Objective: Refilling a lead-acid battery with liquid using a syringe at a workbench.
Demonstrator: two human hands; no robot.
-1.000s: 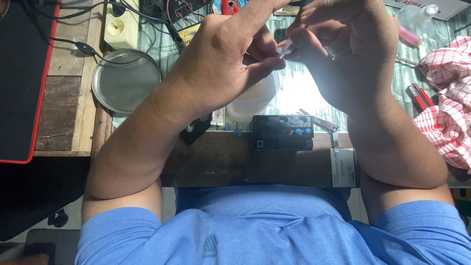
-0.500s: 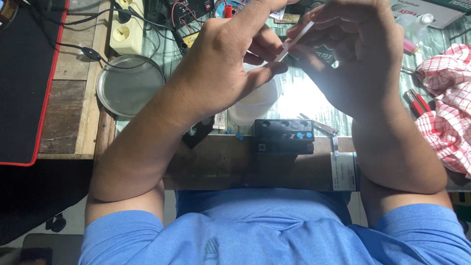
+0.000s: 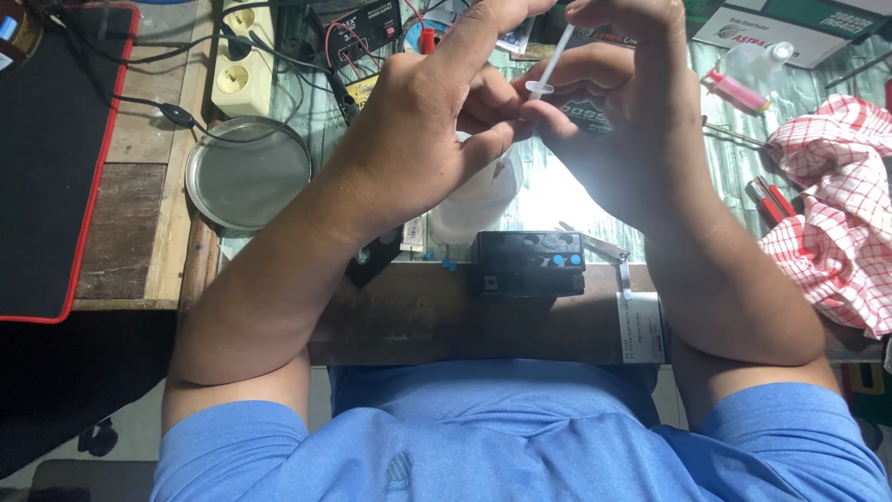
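The counter (image 3: pixel 418 316) runs wide across the view, a black mat with red edging (image 3: pixel 56 158) lying at its left end. Over on the right lies a red-and-white checked cloth (image 3: pixel 836 232), bunched up. Left of centre sits a round metal dish (image 3: pixel 248 173), with a cream power strip (image 3: pixel 243 74) just beyond it. Near the front edge sits a small black battery box (image 3: pixel 528 263), a white plastic cup (image 3: pixel 474 204) just behind it. Both hands are raised above that cup: the left hand (image 3: pixel 418 139) pinches the barrel of a thin clear syringe (image 3: pixel 548 70), while the right hand (image 3: pixel 632 112) grips its plunger end at the top. The syringe stands tilted between them, above the cup.
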